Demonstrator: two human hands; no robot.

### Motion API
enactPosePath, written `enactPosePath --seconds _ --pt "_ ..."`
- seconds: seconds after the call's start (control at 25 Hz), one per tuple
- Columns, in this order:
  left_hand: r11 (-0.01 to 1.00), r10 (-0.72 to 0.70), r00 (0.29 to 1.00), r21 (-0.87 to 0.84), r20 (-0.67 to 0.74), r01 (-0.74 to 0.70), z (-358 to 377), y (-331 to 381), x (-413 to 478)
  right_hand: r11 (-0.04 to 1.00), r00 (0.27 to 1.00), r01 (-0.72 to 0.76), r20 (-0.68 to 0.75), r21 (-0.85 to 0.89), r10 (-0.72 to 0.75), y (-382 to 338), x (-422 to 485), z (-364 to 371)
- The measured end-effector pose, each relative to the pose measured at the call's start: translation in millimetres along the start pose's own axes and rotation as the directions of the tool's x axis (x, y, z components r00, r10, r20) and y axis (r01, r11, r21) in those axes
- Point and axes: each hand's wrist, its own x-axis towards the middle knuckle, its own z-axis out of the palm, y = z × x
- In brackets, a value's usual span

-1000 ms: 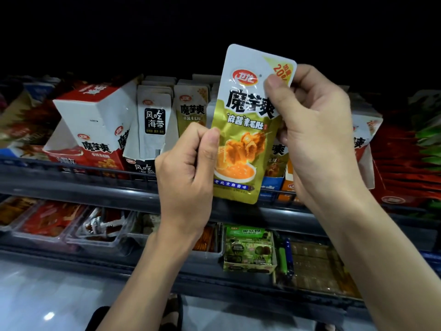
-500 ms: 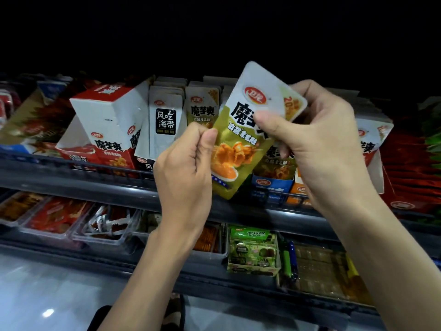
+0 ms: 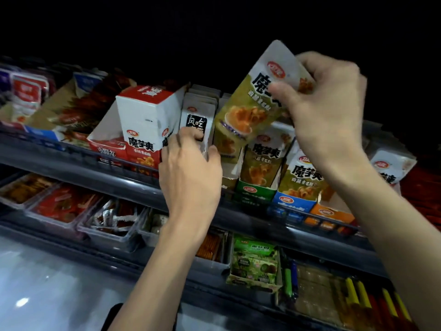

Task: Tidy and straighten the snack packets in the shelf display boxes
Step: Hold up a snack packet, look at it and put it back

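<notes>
Overhead, near the front edge of the upper shelf [image 3: 59,163], a glossy olive-and-white packet [image 3: 250,108] is held tilted by the right hand [image 3: 327,111]. It is pinched near its top between curled fingers and thumb, and its lower end hangs just above the open boxes. The left hand [image 3: 191,168] is curled round the front of a row of white packets [image 3: 196,123] with a black label, the thumb on the right side and the fingers over the label's lower part. That row stands upright, packed face to back, with a red-and-white cardboard box [image 3: 145,125] just to its left and the held packet to its right. Further right along the shelf's edge, more olive packets are seen standing in a green-fronted box [image 3: 256,189], a blue-fronted box [image 3: 293,203] and an orange-fronted box [image 3: 331,212]. The box bases are partly hidden by the shelf's dark front lip. On the lower shelf [image 3: 78,247], clear plastic trays [image 3: 59,206] of red-wrapped snacks are lined up toward the left end. A green carton [image 3: 255,261] sits near the middle, and yellow-capped sticks [image 3: 353,292] lie at the right end.
</notes>
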Motion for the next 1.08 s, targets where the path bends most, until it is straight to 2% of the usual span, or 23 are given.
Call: enactPosePath --seconds 0.16,0.4,0.6,0.8,0.84,0.96,1.0,1.08 --pt "0.944 0.031 0.980 0.318 0.196 -0.093 1.2 -1.4 -3.2 0.962 0.989 0.133 0.099 -0.238 -0.112 8.6 15.6 35.5" --pt "0.879 0.006 0.965 0.458 0.262 -0.130 2.5 -6.0 -2.9 0.777 0.939 0.331 0.272 -0.536 -0.213 20.2 19.4 68.8" --pt "0.860 0.013 0.963 0.488 0.269 -0.148 5.9 -5.2 -4.0 0.644 0.898 0.364 0.436 -0.673 -0.052 21.5 21.7 85.7" --pt "0.859 0.001 0.962 0.492 0.272 -0.140 7.4 -4.5 -3.4 0.606 0.873 0.352 0.484 -0.714 0.064 21.6 26.1 94.5" --pt "0.861 0.002 0.964 0.490 0.267 -0.138 7.4 -4.4 -3.6 0.599 0.883 0.355 0.467 -0.718 0.037 22.7 26.2 95.5" --pt "0.865 0.018 0.969 0.483 0.248 -0.139 7.3 -3.1 -3.8 0.568 0.905 0.417 0.382 -0.710 -0.188 27.8 20.8 97.3" --pt "0.866 0.023 0.970 0.481 0.241 -0.140 7.1 -2.7 -3.5 0.552 0.878 0.479 0.391 -0.683 -0.277 28.1 18.1 98.5" --pt "0.865 0.032 0.972 0.480 0.233 -0.143 7.2 -2.5 -2.4 0.473 0.765 0.643 0.530 -0.602 -0.364 28.3 10.3 100.1"
